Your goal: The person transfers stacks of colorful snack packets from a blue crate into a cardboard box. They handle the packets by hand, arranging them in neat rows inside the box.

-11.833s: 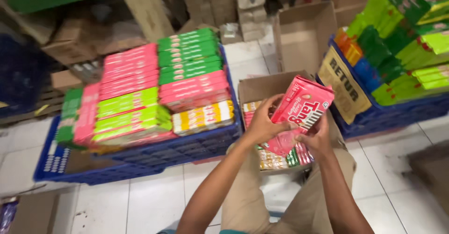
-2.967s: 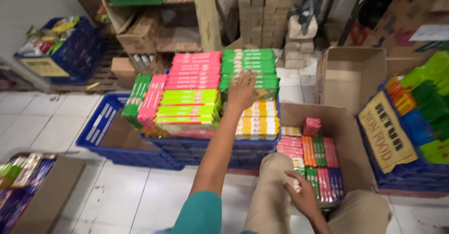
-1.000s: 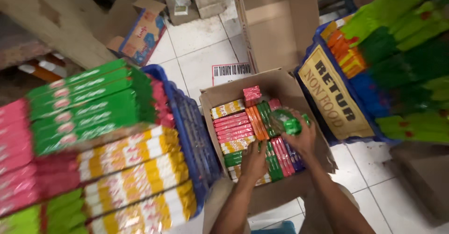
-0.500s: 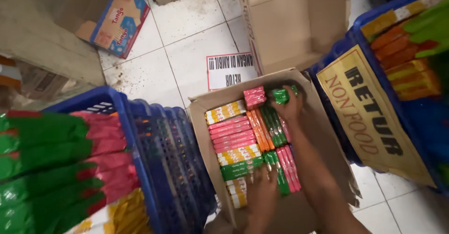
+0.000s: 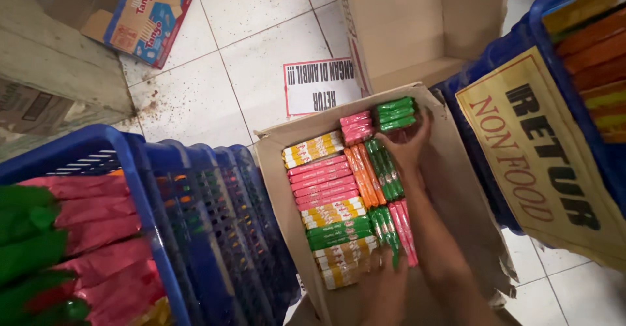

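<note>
An open cardboard box (image 5: 456, 176) on the floor holds rows of slim wafer packs (image 5: 329, 192) in pink, orange, green and yellow-white. My right hand (image 5: 407, 147) reaches to the box's far end, fingers curled around a small stack of green packs (image 5: 394, 113) lying beside a pink stack (image 5: 355, 127). My left hand (image 5: 385, 280) rests flat on the packs at the near end, fingers spread, holding nothing. Both forearms run up from the bottom edge.
A blue plastic crate (image 5: 195, 202) with pink and green packs (image 5: 85, 235) stands left of the box. Another blue crate with a yellow sign (image 5: 541, 156) stands to the right. An empty cardboard box (image 5: 417, 26), a white paper sign (image 5: 319, 85) and a printed carton (image 5: 147, 13) lie on the tiled floor.
My right hand has carried the green packs to the box's far end and laid them beside the pink stack. My left hand stays at the near end. The view tilted further down.
</note>
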